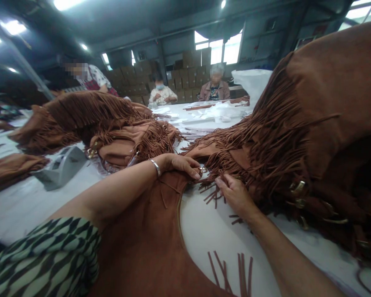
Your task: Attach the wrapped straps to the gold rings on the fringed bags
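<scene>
A large brown suede bag (139, 235) lies in front of me, its curved edge bordering the white tabletop. At its far end my left hand (184, 165) is closed on the suede, next to a small gold metal fitting (203, 169). To the right, my right hand (235, 194) pinches thin brown suede fringe (215, 194), whose cut ends hang over the white surface. The two hands are a short way apart. Just what lies under the left fingertips is hidden.
Fringed brown bags (336, 95) with gold hardware pile high at right. More fringed bags (92, 111) lie at left, beside a grey tape dispenser (60, 167). Loose suede strips (243, 272) rest on the white table (200, 231). Several people sit or stand beyond, before stacked cartons (185, 78).
</scene>
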Action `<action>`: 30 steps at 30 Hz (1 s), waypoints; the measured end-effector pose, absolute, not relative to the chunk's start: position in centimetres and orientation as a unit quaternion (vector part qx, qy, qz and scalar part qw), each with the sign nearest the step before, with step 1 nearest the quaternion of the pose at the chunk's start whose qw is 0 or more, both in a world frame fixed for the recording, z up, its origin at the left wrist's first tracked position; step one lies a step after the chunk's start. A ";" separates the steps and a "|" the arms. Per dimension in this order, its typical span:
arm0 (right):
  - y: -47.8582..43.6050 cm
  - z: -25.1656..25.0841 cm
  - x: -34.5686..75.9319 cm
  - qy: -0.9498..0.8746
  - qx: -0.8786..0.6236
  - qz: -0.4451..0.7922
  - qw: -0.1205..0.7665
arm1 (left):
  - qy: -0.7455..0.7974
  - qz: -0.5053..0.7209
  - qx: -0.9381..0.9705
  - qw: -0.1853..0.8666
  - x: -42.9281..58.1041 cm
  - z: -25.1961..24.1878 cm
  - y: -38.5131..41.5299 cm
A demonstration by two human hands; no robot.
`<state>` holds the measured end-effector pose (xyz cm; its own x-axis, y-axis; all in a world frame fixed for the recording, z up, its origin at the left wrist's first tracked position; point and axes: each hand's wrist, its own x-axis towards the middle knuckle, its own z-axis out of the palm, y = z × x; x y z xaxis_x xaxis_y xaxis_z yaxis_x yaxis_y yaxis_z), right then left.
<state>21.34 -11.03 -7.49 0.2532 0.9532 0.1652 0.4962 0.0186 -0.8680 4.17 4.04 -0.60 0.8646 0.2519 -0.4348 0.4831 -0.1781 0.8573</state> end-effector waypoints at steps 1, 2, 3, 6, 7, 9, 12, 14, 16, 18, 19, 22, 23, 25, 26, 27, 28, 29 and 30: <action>-11.0 -7.5 21.3 -0.546 -0.644 0.270 0.464 | 0.245 -0.087 0.771 0.582 4.1 -0.3 3.7; -11.0 -7.4 21.3 -0.533 -0.636 0.286 0.479 | 0.251 -0.075 0.782 0.566 4.1 -0.1 3.3; -11.0 -7.3 21.2 -0.518 -0.628 0.304 0.495 | 0.256 -0.061 0.794 0.548 4.0 0.1 2.8; -11.2 -6.8 20.8 -0.466 -0.601 0.372 0.532 | 0.270 -0.004 0.828 0.491 4.3 0.2 0.8; -11.3 -6.5 20.7 -0.451 -0.590 0.398 0.540 | 0.281 0.026 0.847 0.451 4.6 0.1 0.0; -11.7 -5.6 20.4 -0.425 -0.565 0.444 0.550 | 0.310 0.088 0.890 0.322 5.0 -0.4 -1.7; -12.4 -4.3 20.0 -0.400 -0.532 0.497 0.557 | 0.334 0.134 0.923 0.136 5.5 -1.3 -4.0; -12.7 -3.6 19.8 -0.388 -0.515 0.524 0.556 | 0.336 0.136 0.926 0.108 5.6 -1.8 -5.1; -12.9 -3.3 19.8 -0.379 -0.503 0.542 0.555 | 0.338 0.149 0.923 0.106 5.5 -2.0 -5.8; -12.9 -3.3 19.8 -0.374 -0.495 0.552 0.558 | 0.342 0.177 0.914 0.131 5.2 -2.1 -6.1; -12.9 -3.4 19.9 -0.373 -0.492 0.553 0.559 | 0.343 0.195 0.906 0.156 5.1 -2.2 -6.2; -13.0 -3.5 19.9 -0.373 -0.489 0.555 0.561 | 0.337 0.252 0.874 0.244 4.6 -2.2 -6.3; -13.0 -3.5 19.9 -0.374 -0.488 0.554 0.562 | 0.328 0.266 0.868 0.262 4.4 -2.2 -6.3; -13.1 -3.4 19.8 -0.377 -0.488 0.550 0.563 | 0.305 0.283 0.864 0.284 4.1 -2.2 -6.3; -13.2 -3.3 19.8 -0.379 -0.489 0.547 0.564 | 0.295 0.288 0.864 0.290 3.9 -2.1 -6.3; -13.3 -3.2 19.8 -0.380 -0.491 0.545 0.564 | 0.286 0.295 0.863 0.295 3.7 -2.0 -6.2; -13.3 -3.1 19.7 -0.381 -0.494 0.542 0.563 | 0.277 0.302 0.862 0.300 3.5 -2.0 -6.1; -13.4 -3.0 19.7 -0.382 -0.498 0.541 0.561 | 0.267 0.305 0.862 0.304 3.3 -1.9 -6.0; -13.4 -2.9 19.7 -0.382 -0.501 0.540 0.558 | 0.256 0.305 0.864 0.307 3.2 -1.8 -5.9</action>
